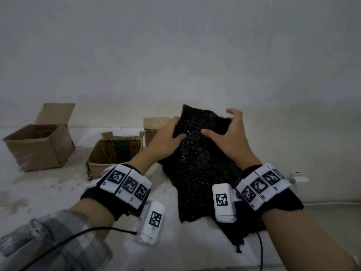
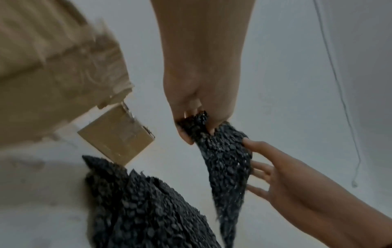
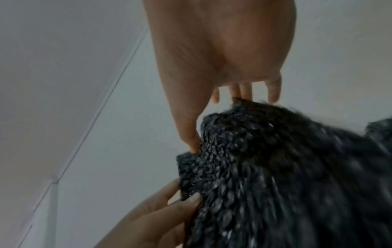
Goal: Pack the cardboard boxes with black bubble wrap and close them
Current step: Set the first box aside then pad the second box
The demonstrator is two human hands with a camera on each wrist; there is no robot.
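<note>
Left hand [image 1: 166, 137] grips the upper left edge of the black bubble wrap sheet [image 1: 199, 165], lifted above the white floor [image 1: 48, 192]; right hand [image 1: 228, 137] spreads wide, thumb pressing the sheet. Three open cardboard boxes [image 1: 39, 147] sit left, well apart.

Bare floor [image 1: 48, 194] near the left hand [image 1: 164, 137]; three cardboard boxes [image 1: 39, 147] crowding beyond.

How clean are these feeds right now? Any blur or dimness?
Head view: dim, flat light, mostly sharp; black bubble wrap loses detail. Left wrist view: near cardboard box smeared. Right wrist view: wrap's lower right streaked with motion blur, right hand clearer.
</note>
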